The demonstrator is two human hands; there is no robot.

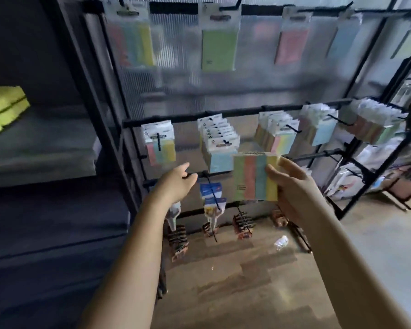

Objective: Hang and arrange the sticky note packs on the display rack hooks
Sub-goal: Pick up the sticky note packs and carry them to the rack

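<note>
We see the right hand [292, 186] pinching a striped sticky note pack [255, 176] by its right edge, held up in front of the display rack [223, 113]. The left hand [178, 180], fingers relaxed and holding nothing, reaches toward a hook [159, 141] up-left of the grip. The pack looks light, flat and fairly stiff, with a slick film wrap, we judge. Best to hold low on the side, keeping the header hole above the grip free for the hook.

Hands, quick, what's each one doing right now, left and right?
Left hand: open, fingers stretched toward the rack's black hook bar, holding nothing.
Right hand: holding a four-colour sticky note pack by its right edge.
</note>
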